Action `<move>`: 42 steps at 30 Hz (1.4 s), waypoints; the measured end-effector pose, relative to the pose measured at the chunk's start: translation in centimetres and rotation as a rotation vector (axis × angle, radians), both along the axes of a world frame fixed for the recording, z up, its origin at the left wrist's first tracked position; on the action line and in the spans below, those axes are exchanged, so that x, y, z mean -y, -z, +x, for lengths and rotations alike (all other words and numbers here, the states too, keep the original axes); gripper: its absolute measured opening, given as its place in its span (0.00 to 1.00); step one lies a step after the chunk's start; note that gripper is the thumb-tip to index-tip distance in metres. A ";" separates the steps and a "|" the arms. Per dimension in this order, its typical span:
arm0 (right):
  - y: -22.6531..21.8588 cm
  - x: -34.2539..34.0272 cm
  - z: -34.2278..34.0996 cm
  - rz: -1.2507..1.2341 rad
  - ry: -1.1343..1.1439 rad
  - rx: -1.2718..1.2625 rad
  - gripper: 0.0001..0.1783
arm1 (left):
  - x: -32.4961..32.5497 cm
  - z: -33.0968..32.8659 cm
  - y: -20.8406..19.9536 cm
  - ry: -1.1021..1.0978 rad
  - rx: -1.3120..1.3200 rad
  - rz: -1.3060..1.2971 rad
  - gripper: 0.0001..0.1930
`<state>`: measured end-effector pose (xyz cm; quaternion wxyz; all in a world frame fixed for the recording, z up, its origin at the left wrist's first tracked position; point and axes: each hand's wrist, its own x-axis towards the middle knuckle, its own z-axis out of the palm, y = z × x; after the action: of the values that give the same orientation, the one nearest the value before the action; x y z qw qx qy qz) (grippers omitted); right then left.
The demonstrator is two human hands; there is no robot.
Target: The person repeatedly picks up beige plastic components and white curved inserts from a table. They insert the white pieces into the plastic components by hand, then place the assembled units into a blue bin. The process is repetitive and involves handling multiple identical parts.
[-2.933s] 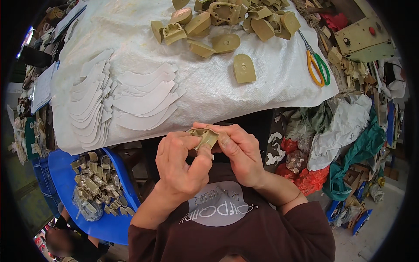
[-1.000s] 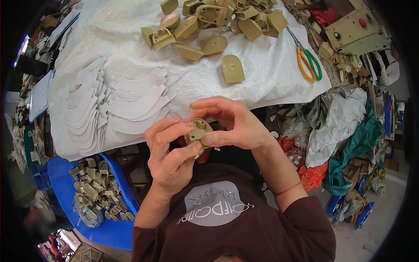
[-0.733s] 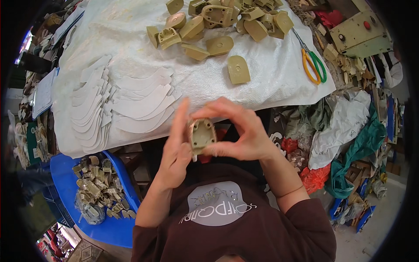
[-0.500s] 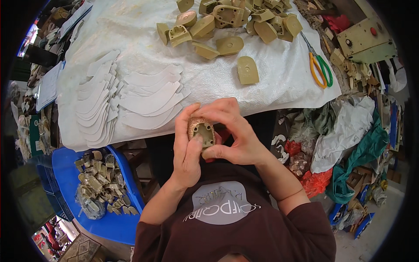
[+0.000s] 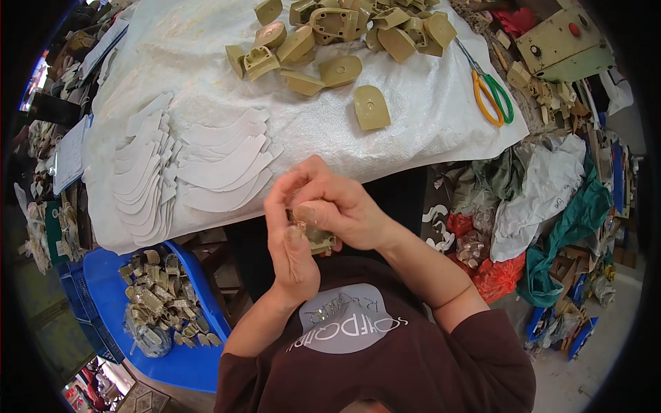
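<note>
In front of my chest I hold a khaki plastic shoe heel (image 5: 321, 242), its hollow side with holes partly showing. My left hand (image 5: 296, 258) is closed around its left side, thumb against the edge. Bent over the top from the right, my right hand (image 5: 341, 208) pinches at the heel's far edge; its fingers hide what is pinched there. A loose khaki heel (image 5: 372, 108) lies beyond my hands on a white woven sheet (image 5: 427, 131). Farther back a heap of similar heels (image 5: 296, 45) is piled up.
Stacks of curved white pieces (image 5: 224, 162) lie on the left of the sheet. Scissors (image 5: 492, 98) with orange and green handles rest near its right edge. At lower left, a blue plastic tray (image 5: 172, 372) holds glittery heels (image 5: 157, 296). Plastic bags (image 5: 544, 189) crowd the right side.
My right hand has swung left over the heel and now covers its far part. The heel has tilted and shifted slightly lower. The whole view has shifted a little.
</note>
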<state>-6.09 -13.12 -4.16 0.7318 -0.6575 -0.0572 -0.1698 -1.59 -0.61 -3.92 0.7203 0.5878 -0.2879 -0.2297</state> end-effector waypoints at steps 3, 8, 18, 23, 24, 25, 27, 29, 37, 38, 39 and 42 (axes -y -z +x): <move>1.0 -1.4 -0.3 -0.112 0.125 0.072 0.17 | 0.3 0.2 0.1 -0.058 0.036 -0.016 0.33; 0.6 -2.8 -1.1 0.120 0.123 -0.023 0.22 | 0.5 0.5 -0.2 -0.179 -0.201 -0.113 0.27; 0.4 -2.2 -1.1 0.064 0.176 -0.158 0.28 | 0.7 0.0 -0.6 -0.061 -0.521 -0.242 0.35; -0.5 0.0 -1.1 -0.112 0.248 -0.198 0.28 | -0.3 1.3 -0.9 0.056 -0.498 -0.233 0.32; -0.5 0.8 -1.0 -0.432 0.401 -0.054 0.27 | -0.2 1.5 -1.8 0.002 -0.318 0.127 0.35; -1.3 1.1 -0.9 -0.513 0.387 -0.066 0.26 | -0.2 1.3 -1.9 -0.035 -0.228 0.224 0.38; -3.5 0.9 -0.8 -0.646 0.307 -0.147 0.23 | -1.3 1.9 -0.1 0.020 0.531 0.289 0.44; -4.1 0.7 -0.6 -0.539 0.243 -0.323 0.19 | -0.9 1.6 -0.4 0.002 0.641 0.215 0.44; -1.4 0.4 -0.6 -0.193 0.217 -0.045 0.20 | -3.0 2.8 -1.4 0.150 -0.110 0.243 0.30; -0.5 0.4 -0.6 -0.073 0.182 -0.016 0.21 | -3.0 3.1 -1.7 0.145 -0.048 0.256 0.30; 0.9 0.7 -0.8 -0.004 0.218 -0.054 0.22 | -3.1 3.3 -2.2 0.140 0.014 0.270 0.29; -1.3 1.8 -0.2 0.311 -0.007 -0.356 0.19 | -3.2 3.6 -3.8 0.081 0.286 0.312 0.28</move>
<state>-6.27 -14.94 -2.88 0.8235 -0.5561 0.0973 -0.0557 1.97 2.57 -0.09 0.5624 0.7068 -0.3715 -0.2147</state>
